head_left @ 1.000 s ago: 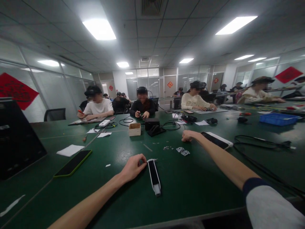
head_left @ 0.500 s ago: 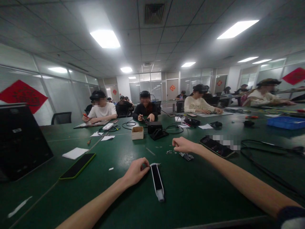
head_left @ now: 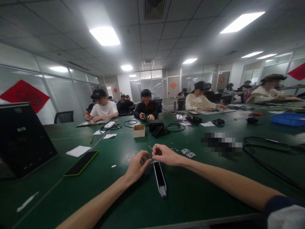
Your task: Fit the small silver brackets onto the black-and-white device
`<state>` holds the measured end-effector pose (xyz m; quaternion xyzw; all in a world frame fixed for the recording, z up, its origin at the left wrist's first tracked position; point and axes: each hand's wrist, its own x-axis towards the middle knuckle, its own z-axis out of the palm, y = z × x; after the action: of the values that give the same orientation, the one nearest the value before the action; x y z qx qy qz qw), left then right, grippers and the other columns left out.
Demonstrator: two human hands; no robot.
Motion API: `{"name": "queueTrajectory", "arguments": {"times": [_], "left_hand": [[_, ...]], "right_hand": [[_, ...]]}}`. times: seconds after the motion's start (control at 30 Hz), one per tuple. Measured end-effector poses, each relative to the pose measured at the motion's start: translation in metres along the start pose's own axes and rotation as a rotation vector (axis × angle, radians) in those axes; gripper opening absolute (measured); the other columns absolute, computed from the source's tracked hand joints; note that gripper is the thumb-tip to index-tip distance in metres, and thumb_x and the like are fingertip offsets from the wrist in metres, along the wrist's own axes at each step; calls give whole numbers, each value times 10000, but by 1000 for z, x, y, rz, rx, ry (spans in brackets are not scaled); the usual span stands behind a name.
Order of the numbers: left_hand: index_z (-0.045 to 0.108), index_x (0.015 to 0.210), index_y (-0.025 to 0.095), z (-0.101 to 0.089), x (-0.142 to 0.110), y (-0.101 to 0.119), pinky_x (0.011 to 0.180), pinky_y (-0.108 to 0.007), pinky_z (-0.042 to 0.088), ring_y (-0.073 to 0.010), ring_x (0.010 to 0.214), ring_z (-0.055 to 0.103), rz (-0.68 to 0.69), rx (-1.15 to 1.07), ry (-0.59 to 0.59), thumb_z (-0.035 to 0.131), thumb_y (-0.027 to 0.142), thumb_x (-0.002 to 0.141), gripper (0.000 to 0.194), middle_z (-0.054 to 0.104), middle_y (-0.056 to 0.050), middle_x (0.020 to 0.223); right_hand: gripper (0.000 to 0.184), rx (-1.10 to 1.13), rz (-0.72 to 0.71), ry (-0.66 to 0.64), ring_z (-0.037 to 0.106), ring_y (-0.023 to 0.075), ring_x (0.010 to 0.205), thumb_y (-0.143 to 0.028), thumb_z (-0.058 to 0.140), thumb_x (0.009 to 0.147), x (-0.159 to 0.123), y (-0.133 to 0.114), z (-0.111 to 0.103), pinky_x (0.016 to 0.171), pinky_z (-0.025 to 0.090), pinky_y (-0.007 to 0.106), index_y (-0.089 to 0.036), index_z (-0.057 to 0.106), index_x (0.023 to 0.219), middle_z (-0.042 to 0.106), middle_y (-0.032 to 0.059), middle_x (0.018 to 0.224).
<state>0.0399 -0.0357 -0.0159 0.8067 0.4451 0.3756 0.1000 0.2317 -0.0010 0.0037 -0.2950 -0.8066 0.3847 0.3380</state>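
A slim device with a dark face and a white frame (head_left: 160,179) lies on the green table, its grey end toward me. At its far end my left hand (head_left: 137,167) rests with thumb and fingertips pinched. My right hand (head_left: 164,155) is there too, fingers curled in a pinch, almost meeting the left fingertips. Whatever small thing either hand pinches is too tiny to make out. Just beyond my right hand lie several small shiny rings (head_left: 175,148) and some grey flat parts with holes (head_left: 188,153).
A green-edged phone (head_left: 82,163) and white paper (head_left: 78,151) lie to the left, near a black computer case (head_left: 26,143). Ahead stand a small cardboard box (head_left: 139,131) and a black box (head_left: 156,125). Black cables (head_left: 267,146) and a blue tray (head_left: 288,119) are right. Other people sit across.
My right hand has moved left from the small rings to the device's far end, beside my left hand. The left hand stays near that end. The view has shifted slightly.
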Motion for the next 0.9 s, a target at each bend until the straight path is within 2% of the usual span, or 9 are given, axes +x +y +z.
{"name": "queueTrajectory", "arguments": {"times": [0.2, 0.37, 0.6, 0.73, 0.9], "left_hand": [[603, 880, 180, -1, -2, 2, 632, -240, 466, -127, 667, 569, 50, 5, 67, 517, 281, 875, 133, 644, -21, 822], [637, 896, 183, -3, -3, 4, 616, -233, 472, -121, 637, 565, 37, 3, 58, 535, 338, 878, 187, 649, -19, 797], [646, 933, 176, -1, -1, -1, 610, -223, 461, -108, 618, 555, 106, -5, 37, 553, 323, 881, 182, 654, -16, 798], [641, 941, 181, -5, 2, -10, 637, -228, 456, -114, 646, 561, 130, 96, -34, 552, 294, 884, 155, 650, -18, 824], [637, 953, 200, -17, 6, -23, 707, -235, 440, -134, 741, 583, 161, 222, -267, 548, 277, 886, 136, 640, -17, 877]], "right_hand": [[249, 317, 32, -38, 477, 92, 637, -252, 676, 716, 3, 6, 10, 574, 393, 225, -177, 447, 777, 543, -28, 761], [321, 381, 62, -27, 451, 85, 599, -306, 711, 687, 5, 7, 11, 531, 364, 216, -183, 419, 737, 523, -35, 721], [394, 430, 69, -17, 442, 79, 577, -395, 750, 645, 5, 16, 14, 529, 349, 217, -182, 434, 744, 505, -50, 690], [304, 256, 29, 3, 503, 112, 662, -376, 693, 715, 2, 12, 9, 608, 409, 252, -172, 480, 789, 553, -16, 761], [83, -312, -76, 123, 517, 139, 725, -243, 566, 823, -15, 9, -9, 659, 430, 277, -164, 550, 845, 584, 21, 829]]}}
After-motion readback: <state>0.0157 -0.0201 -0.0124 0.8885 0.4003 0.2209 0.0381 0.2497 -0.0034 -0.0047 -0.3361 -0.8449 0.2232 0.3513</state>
